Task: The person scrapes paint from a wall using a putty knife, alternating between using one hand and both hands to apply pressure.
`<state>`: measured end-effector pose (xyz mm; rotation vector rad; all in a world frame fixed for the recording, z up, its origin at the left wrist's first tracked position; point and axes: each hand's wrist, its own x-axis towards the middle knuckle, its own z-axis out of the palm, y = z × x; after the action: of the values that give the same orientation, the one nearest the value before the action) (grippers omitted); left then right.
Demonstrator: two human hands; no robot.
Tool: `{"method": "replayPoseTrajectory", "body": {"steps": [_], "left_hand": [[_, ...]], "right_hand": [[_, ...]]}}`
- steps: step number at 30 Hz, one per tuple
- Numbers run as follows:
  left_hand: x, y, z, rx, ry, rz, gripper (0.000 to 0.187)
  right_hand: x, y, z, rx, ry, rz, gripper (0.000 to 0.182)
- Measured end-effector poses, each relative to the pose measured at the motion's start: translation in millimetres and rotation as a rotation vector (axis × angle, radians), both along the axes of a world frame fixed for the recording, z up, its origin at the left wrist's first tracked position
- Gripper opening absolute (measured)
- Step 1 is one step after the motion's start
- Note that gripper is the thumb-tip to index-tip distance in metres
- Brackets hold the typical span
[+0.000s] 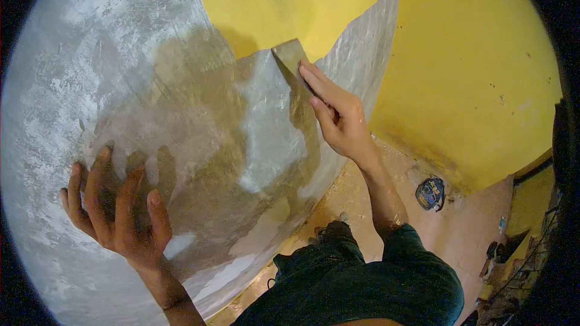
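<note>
My right hand grips a flat, wide-bladed scraper, with fingers wrapped round its lower part so the handle is mostly hidden. The blade lies against the wall where the yellow paint meets the bare grey plaster, and its front corner sits along that ragged edge. To the lower left, my left hand holds nothing; its fingers are spread with the tips on or very close to the grey plaster. Shadows of both hands fall across the wall.
A yellow side wall meets the worked wall at a corner on the right. On the floor stands a dark, printed bag or tub. Debris and cluttered items lie at the lower right. Flakes are scattered along the wall's foot.
</note>
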<state>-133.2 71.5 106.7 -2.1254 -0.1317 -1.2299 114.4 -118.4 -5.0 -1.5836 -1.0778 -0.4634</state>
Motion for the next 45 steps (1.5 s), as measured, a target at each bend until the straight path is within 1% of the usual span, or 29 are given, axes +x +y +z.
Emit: {"method": "replayPoseTrajectory", "body": {"steps": [1, 3, 5, 7, 9, 10, 12, 13, 15, 16, 18, 22, 24, 28, 30, 31, 34, 38, 40, 43, 45], "left_hand": [[0, 0, 0, -0.008, -0.005, 0.006, 0.032], [-1, -2, 2, -0.012, -0.004, 0.019, 0.032], [0, -3, 0, -0.029, -0.003, 0.037, 0.032], [1, 0, -1, -0.006, 0.003, 0.009, 0.033], [2, -1, -2, -0.032, -0.008, 0.002, 0.031], [3, 0, -2, -0.050, -0.021, -0.008, 0.030], [1, 2, -1, -0.059, -0.024, -0.019, 0.030], [-1, 3, -1, -0.079, -0.034, -0.021, 0.030], [-2, 4, -2, -0.070, -0.029, -0.019, 0.031], [-2, 4, -2, -0.059, -0.029, -0.023, 0.031], [-2, 5, -3, -0.061, -0.035, -0.022, 0.031], [-3, 4, -4, -0.087, -0.035, -0.056, 0.030], [-3, 2, -2, -0.088, -0.038, -0.053, 0.029], [-5, 4, -6, -0.078, -0.020, -0.032, 0.028], [-4, 5, -6, -0.070, -0.029, -0.047, 0.027], [-3, 4, -6, -0.061, -0.034, -0.063, 0.027], [-3, 3, -5, -0.072, -0.021, -0.061, 0.025], [-2, 2, -6, -0.058, -0.019, -0.067, 0.025], [-3, 0, -3, -0.031, 0.011, -0.018, 0.029], [-2, -1, -2, -0.037, -0.004, -0.038, 0.030], [-2, 0, -5, -0.044, -0.013, -0.036, 0.026]], "right_hand": [[0, -2, 0, -0.002, 0.029, 0.010, 0.046], [-2, -6, -11, -0.008, 0.024, 0.143, 0.047], [6, -9, -9, -0.007, -0.002, 0.140, 0.047], [9, -9, -9, -0.001, -0.018, 0.137, 0.047], [8, -9, -13, -0.024, -0.127, 0.067, 0.048], [8, -9, -16, -0.020, -0.121, 0.061, 0.048], [8, -6, -22, 0.057, -0.163, -0.155, 0.053], [9, -5, -22, 0.060, -0.163, -0.152, 0.053], [10, -2, -22, 0.035, -0.030, -0.227, 0.060], [8, -1, -21, 0.035, -0.030, -0.227, 0.060], [4, 2, -16, -0.043, -0.029, -0.253, 0.066], [-2, 10, -13, -0.051, 0.041, -0.283, 0.065], [-7, 14, -10, -0.023, -0.087, -0.390, 0.056], [-9, 17, -16, 0.015, -0.066, -0.347, 0.056], [-7, 18, -12, 0.017, 0.027, -0.316, 0.056], [-8, 18, -11, 0.018, 0.028, -0.317, 0.056], [-10, 17, -10, -0.021, -0.021, -0.363, 0.056], [-5, 16, -6, -0.010, -0.051, -0.349, 0.056], [-5, 15, -5, -0.019, -0.066, -0.352, 0.056], [-3, 15, -10, -0.018, -0.053, -0.299, 0.057], [3, 18, -8, -0.001, -0.091, -0.327, 0.066]]}}
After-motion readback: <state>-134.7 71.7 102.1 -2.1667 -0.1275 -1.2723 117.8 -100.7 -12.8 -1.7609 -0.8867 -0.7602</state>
